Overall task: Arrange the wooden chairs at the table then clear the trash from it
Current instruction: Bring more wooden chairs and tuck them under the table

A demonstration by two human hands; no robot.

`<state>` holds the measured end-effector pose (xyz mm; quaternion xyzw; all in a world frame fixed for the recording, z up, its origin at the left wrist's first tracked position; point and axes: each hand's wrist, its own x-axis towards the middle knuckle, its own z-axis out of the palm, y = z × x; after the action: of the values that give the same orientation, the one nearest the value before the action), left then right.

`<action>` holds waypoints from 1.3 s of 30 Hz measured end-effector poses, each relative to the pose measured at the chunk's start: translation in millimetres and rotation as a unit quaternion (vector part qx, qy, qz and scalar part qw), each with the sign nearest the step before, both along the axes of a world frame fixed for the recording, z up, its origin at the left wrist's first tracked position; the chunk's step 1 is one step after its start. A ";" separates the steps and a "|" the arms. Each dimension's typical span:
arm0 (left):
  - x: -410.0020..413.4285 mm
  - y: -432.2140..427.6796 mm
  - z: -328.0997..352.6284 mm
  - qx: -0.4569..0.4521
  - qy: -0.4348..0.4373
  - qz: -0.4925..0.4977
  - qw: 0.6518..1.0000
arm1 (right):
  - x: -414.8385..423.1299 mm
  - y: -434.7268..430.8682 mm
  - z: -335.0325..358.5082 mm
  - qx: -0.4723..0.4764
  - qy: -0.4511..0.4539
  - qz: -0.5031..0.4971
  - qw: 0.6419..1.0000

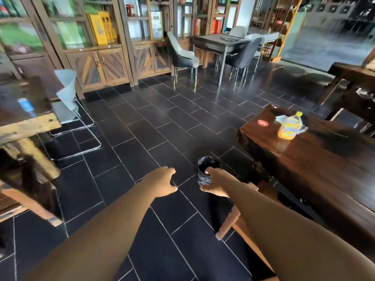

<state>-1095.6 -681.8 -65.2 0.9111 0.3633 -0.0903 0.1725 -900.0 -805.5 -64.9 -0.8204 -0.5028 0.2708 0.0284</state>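
A dark wooden table (316, 165) fills the right side. On its far end stand a plastic bottle of orange drink (289, 126) with a yellow cap, crumpled clear wrapping (283, 119) behind it and a round red sticker (263, 122). A wooden chair (241, 226) sits under my right forearm, tucked beside the table, mostly hidden. My left hand (161, 182) and my right hand (216, 184) both reach forward over the floor, fingers apart, holding nothing. A small black bin (207, 169) with a dark liner stands on the tiles just beyond my right hand.
Another wooden table (30, 126) with a blue can (25, 104) is at the left, a wooden chair (28, 199) below it. A white wire-frame chair (68, 98) stands by the cabinets (97, 63). A dining set (221, 49) is at the back. Dark tiled floor (152, 122) lies between.
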 end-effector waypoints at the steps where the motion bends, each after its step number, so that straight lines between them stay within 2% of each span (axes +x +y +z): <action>1: 7.4 14.4 -0.8 -0.001 0.001 0.002 1.000 | 7.8 14.0 -2.1 0.001 -0.003 0.002 1.000; 10: 114.9 166.6 -15.9 0.009 0.009 0.014 1.000 | 125.8 165.1 -23.1 0.007 -0.011 0.018 1.000; 22: 266.6 339.8 2.6 0.000 0.014 0.014 1.000 | 275.7 337.8 -12.3 0.007 -0.016 0.018 1.000; 33: 381.0 525.9 -24.9 -0.001 0.034 -0.042 0.999 | 378.3 500.2 -33.0 -0.027 -0.037 -0.034 0.998; 39: 454.0 641.8 -22.0 0.004 0.026 -0.103 0.994 | 438.7 600.7 -19.5 -0.030 -0.042 -0.101 0.994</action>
<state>-641.6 -40.0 -87.3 0.9415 0.2727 -0.1298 0.1496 -461.3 -204.8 -84.5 -0.8780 -0.4101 0.2467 0.0093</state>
